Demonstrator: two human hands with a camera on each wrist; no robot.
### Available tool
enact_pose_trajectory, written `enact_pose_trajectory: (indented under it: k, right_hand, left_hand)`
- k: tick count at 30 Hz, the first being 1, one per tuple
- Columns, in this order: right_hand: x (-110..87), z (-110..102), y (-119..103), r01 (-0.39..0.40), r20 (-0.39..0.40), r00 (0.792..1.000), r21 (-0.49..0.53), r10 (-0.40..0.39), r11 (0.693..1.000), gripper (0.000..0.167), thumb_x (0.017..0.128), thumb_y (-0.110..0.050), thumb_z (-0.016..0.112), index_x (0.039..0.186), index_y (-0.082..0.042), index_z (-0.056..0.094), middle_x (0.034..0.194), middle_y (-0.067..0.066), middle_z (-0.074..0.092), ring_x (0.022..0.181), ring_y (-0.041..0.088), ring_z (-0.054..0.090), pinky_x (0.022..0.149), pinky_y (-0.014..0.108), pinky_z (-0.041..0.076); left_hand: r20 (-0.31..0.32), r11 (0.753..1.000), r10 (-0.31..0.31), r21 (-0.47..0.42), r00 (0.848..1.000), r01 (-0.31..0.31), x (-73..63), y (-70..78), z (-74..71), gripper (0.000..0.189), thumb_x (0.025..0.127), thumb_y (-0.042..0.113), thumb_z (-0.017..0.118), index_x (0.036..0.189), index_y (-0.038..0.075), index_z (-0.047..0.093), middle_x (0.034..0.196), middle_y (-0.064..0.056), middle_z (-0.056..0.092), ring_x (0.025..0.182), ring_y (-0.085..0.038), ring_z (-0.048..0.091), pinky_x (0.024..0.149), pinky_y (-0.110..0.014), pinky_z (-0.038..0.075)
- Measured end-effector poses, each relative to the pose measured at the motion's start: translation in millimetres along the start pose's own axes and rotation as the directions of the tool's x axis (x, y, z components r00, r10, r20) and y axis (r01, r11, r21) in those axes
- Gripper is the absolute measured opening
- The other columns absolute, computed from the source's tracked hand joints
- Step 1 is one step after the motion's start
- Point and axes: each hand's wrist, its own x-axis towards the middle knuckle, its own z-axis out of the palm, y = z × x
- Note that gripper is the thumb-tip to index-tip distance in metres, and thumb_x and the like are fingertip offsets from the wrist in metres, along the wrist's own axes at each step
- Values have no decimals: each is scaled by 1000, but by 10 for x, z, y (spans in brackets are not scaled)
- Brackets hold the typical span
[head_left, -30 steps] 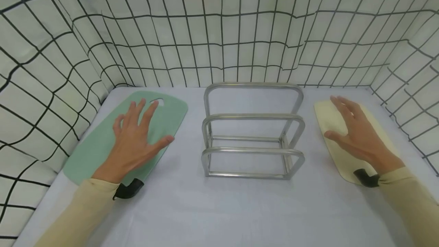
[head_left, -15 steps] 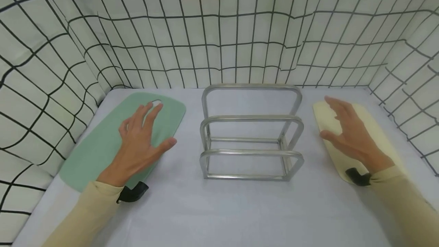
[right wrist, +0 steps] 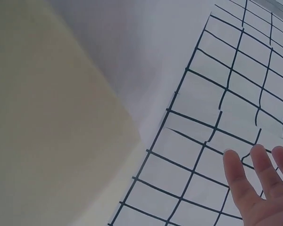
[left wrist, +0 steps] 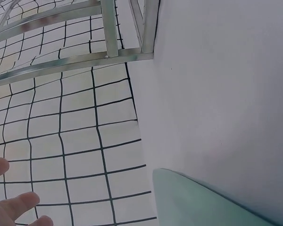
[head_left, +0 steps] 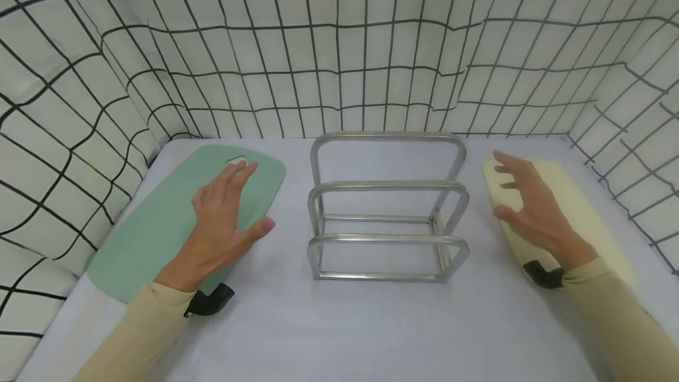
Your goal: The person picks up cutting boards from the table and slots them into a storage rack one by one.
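Observation:
A mint-green cutting board with a handle hole lies flat at the left. Over it hovers my left hand, fingers spread and holding nothing; in the left wrist view the board's corner shows below. At the right lies a cream cutting board. My right hand is above its left part with loosely extended fingers and nothing in them. Between the hands stands a silver metal rack with three upright loops, untouched. In the right wrist view the cream board fills the left side.
A white cloth covers the table under everything. White walls with a black grid enclose the back and both sides. A black strap sits at the left wrist and another black strap at the right wrist.
Both hands have drifted inward, the left slightly right and the right slightly left. The boards and the rack stay in place; the head view has shifted a little.

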Motion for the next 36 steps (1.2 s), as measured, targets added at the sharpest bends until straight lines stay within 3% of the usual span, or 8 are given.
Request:
enact_pose_trajectory:
  k: [3,7,11,16,23,29,36]
  right_hand:
    - [10,23,-7,23,-14,1000,45,-22,999,96,87,-73,66,164,-29,29,163,13,39,138,13,47,102,5,37]
    - [17,45,-20,57,-30,998,92,-54,994,97,86,-75,65,163,-26,32,163,13,39,135,-12,39,102,-1,34]
    - [28,67,-42,77,-43,997,155,-72,985,98,85,-75,67,162,-24,34,161,18,40,135,-10,42,102,1,37]
    - [43,96,-57,98,-51,995,211,-89,973,100,83,-75,68,162,-21,36,163,9,42,135,-5,46,103,2,40]
    - [30,97,-68,102,-6,995,197,-103,975,97,86,-70,69,163,-22,32,164,7,40,136,-8,45,102,2,41]
    - [36,108,-80,148,37,986,262,-163,954,98,90,-65,69,165,-16,27,165,6,38,138,-3,46,103,5,44]
    - [19,102,-149,125,84,984,322,-160,938,106,84,-69,72,165,-20,25,167,-2,36,140,1,47,104,7,46]
  left_hand:
    - [-2,1000,4,-17,1000,-4,3,20,23,102,88,89,39,162,20,30,164,-22,32,151,-46,29,113,-72,13]
    - [-6,999,23,-41,1000,-24,14,49,52,104,88,91,36,161,17,31,164,-21,33,150,-46,30,112,-71,13]
    - [-10,998,45,-51,999,-45,26,80,75,107,87,92,32,160,14,31,163,-22,34,149,-46,30,111,-72,13]
    - [-11,996,57,-72,998,-57,32,107,95,106,88,91,31,161,15,29,163,-23,33,150,-47,30,111,-73,11]
    - [-5,994,76,-75,997,-76,35,128,124,105,89,91,29,162,15,27,163,-21,34,150,-45,30,111,-71,13]
    - [14,993,80,-92,997,-78,25,152,138,105,89,90,29,162,15,26,164,-19,35,152,-43,28,113,-71,15]
    - [45,987,105,-128,993,-99,8,192,158,105,89,89,35,163,15,25,165,-17,34,153,-41,29,113,-71,17]
